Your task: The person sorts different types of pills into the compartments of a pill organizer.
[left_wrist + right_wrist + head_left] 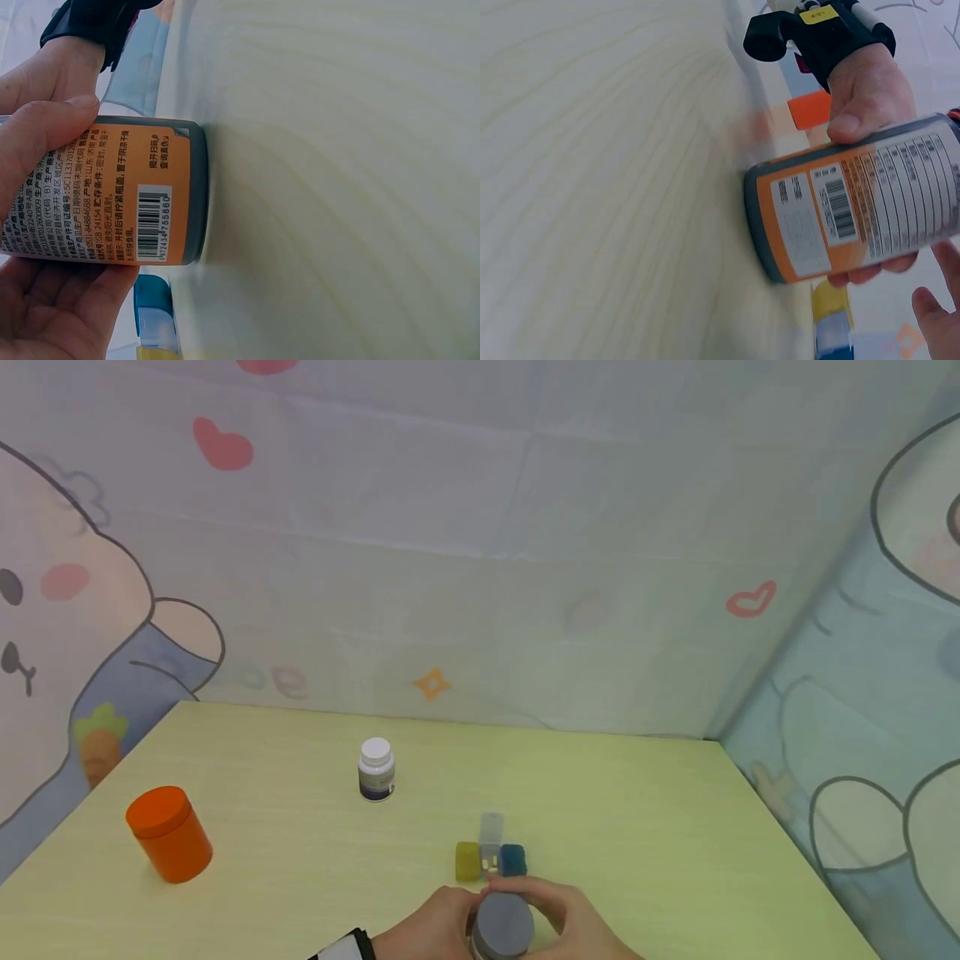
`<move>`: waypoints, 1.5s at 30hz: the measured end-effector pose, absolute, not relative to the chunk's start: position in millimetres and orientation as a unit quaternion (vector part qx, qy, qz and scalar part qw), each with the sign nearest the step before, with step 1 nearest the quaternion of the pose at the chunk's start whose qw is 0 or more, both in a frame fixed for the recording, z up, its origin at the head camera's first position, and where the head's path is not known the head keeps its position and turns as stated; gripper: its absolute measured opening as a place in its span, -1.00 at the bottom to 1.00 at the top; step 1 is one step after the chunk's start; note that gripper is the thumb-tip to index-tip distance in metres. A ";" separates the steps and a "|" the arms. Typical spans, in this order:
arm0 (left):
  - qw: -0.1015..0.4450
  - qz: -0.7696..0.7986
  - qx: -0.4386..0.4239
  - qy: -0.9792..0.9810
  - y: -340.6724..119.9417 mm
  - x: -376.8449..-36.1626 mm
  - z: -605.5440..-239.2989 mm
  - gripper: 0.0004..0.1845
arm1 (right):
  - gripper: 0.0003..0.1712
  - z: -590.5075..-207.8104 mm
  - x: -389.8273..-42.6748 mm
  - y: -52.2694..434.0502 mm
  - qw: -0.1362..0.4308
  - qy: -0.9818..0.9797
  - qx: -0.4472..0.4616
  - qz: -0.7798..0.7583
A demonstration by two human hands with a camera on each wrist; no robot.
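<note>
Closest to the edge there's a dark-grey cylindrical bottle with a grey lid and an orange-and-white label [504, 927], lid on, so whatever's inside is hidden. The left hand [435, 927] has it gripped around the body, thumb on the near side and fingers on the far side, so they're only open about as wide as the bottle. The right hand [581, 927] curves its index finger and thumb around the lid, with a bit of a gap by the palm. So the bottle sits right between the two hands; can't really tell if its base touches the pale wooden table [675, 843]. Just past it is a little yellow, clear and blue plastic pill box [491, 850], its clear middle lid flipped up and some small pale pills [491, 863] in that compartment. Well off to the left is a bright orange lidded jar [171, 835], and farther back a white capped bottle with a dark-bottomed label [377, 770], contents hidden on both. Behind everything hangs a cartoon-print cloth [450, 527].
</note>
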State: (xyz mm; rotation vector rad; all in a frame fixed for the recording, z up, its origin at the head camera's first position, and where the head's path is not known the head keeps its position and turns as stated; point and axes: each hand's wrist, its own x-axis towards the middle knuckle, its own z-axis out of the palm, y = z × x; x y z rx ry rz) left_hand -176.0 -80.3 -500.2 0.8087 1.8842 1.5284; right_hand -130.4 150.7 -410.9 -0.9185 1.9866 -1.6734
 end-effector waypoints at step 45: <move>0.262 0.596 0.323 0.687 -89.4 -143.2 -432.4 -0.38 | -0.26 -404.9 -136.3 122.3 0.249 0.675 -0.377 -0.584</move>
